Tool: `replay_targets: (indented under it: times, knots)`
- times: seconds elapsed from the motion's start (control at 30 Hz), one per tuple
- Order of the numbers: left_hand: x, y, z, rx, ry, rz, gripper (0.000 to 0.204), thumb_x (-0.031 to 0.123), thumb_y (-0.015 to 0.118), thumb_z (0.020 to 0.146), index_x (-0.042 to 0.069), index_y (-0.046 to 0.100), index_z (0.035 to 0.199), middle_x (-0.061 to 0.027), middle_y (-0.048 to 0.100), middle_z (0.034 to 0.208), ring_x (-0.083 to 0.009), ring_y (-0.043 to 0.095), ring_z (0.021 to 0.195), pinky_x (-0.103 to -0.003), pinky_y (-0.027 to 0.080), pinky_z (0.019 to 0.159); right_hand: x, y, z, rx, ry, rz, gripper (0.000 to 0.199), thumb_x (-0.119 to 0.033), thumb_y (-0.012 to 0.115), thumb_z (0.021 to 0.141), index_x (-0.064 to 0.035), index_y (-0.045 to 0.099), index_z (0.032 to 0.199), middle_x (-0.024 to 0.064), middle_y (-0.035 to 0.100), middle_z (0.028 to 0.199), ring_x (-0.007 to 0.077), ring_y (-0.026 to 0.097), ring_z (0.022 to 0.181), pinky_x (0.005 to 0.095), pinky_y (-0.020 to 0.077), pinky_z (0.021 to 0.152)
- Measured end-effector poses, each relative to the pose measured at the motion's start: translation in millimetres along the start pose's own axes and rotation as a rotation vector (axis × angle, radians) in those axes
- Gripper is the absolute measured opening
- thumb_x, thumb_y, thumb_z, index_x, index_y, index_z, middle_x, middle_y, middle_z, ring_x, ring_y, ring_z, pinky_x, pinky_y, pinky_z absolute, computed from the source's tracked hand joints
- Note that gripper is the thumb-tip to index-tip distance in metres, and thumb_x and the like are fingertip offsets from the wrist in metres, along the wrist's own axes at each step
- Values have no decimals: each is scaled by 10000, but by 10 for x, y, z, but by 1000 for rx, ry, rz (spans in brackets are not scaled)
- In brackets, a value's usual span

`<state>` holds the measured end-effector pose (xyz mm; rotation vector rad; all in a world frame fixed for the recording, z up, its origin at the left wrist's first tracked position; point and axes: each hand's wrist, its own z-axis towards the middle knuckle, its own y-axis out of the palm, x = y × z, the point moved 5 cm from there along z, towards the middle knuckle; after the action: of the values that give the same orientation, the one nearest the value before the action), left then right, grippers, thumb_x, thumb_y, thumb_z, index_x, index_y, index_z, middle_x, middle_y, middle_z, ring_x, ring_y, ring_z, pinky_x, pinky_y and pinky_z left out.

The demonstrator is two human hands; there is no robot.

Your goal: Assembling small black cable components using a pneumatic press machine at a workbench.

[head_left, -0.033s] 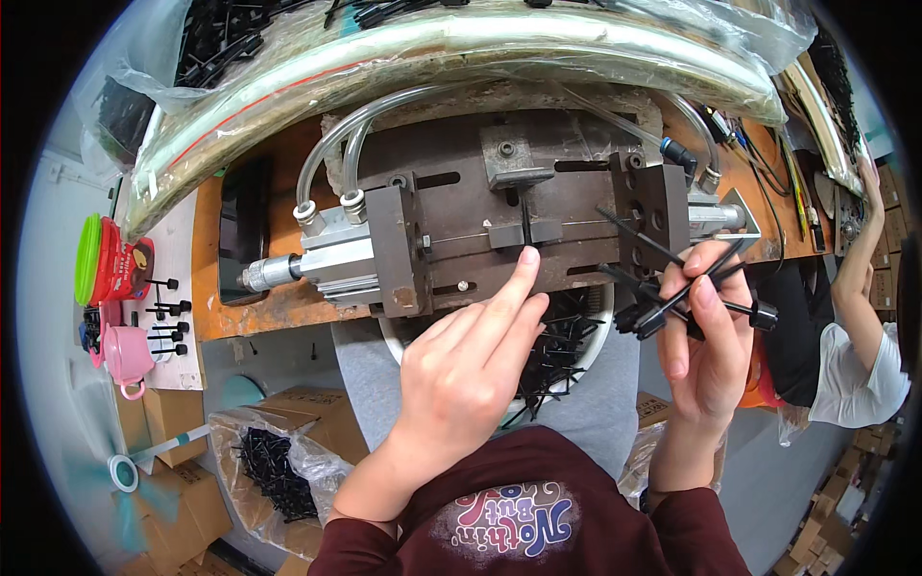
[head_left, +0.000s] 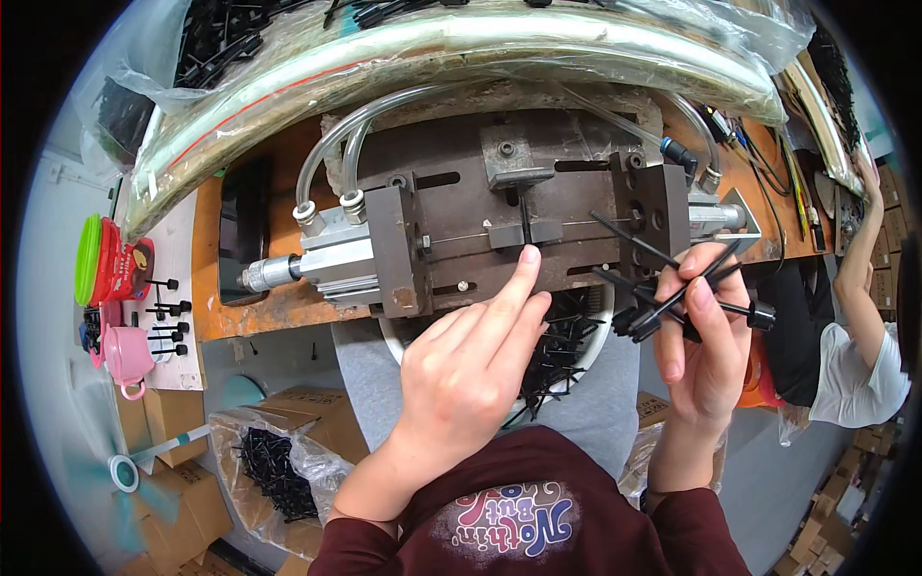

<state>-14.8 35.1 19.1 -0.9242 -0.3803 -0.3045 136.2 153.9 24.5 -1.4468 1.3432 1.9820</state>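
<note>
My left hand point(head_left: 466, 360) reaches forward with its index finger stretched out and the others loosely extended. That fingertip rests at the near end of a thin black stem point(head_left: 525, 219), which stands in the slot of a small dark block point(head_left: 548, 231) on the metal clamping fixture point(head_left: 471, 192). Whether the finger presses on the stem, I cannot tell. To the right, my right hand point(head_left: 715, 331) is closed around several black plastic stems with knob-like ends point(head_left: 663, 312), which fan out in different directions beside the fixture's right jaw point(head_left: 653, 216).
Air cylinders point(head_left: 336, 254) with clear hoses point(head_left: 322, 154) flank the fixture on the orange bench point(head_left: 216, 307). Under its front edge, a white tub point(head_left: 605, 322) holds black stems. A plastic-wrapped roll point(head_left: 432, 48) spans the back. Another person's arm point(head_left: 855, 254) shows at far right.
My right hand has turned slightly, and the bundled stems have shifted a little to the left. My left hand stays in place.
</note>
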Motion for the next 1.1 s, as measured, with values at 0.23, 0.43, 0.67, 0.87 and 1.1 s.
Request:
replay_targets:
  times: [0.23, 0.43, 0.67, 0.87, 1.1]
  knots:
    - [-20, 26, 88, -16, 65, 100, 210, 68, 742, 793, -21, 724, 983, -157, 683, 1255, -144, 653, 653, -268, 516, 608, 66, 101, -7, -22, 0, -50, 169, -70, 619, 975, 53, 576, 1083, 170, 655, 881, 103, 519, 460, 203, 405, 379]
    - [-27, 12, 98, -40, 46, 76, 211, 68, 734, 793, -23, 723, 983, -158, 683, 1258, -143, 636, 612, -266, 508, 594, 77, 93, -17, -6, -6, -92, 177, -84, 639, 970, 42, 585, 1082, 148, 654, 849, 75, 489, 470, 193, 366, 377]
    - [-47, -6, 111, -46, 35, 63, 234, 69, 759, 757, -3, 725, 977, -146, 690, 1250, -165, 663, 650, -274, 518, 605, 84, 58, -21, -4, 7, -83, 175, -85, 656, 963, 36, 593, 1073, 138, 656, 848, 57, 463, 463, 190, 324, 372]
    - [-73, -17, 107, -52, -12, 14, 276, 48, 784, 708, 23, 728, 977, -116, 699, 1244, -187, 680, 681, -283, 521, 607, 117, 76, -34, 1, 40, -110, 162, -80, 685, 942, 36, 605, 1023, 121, 654, 828, 48, 457, 460, 190, 316, 371]
    - [-138, 33, 95, -26, 11, -5, 194, 54, 769, 712, 20, 705, 892, -106, 678, 1286, -153, 657, 601, -270, 526, 578, 208, 126, -37, -29, 104, -125, 139, -62, 693, 933, 36, 610, 985, 103, 647, 838, 44, 476, 479, 190, 336, 385]
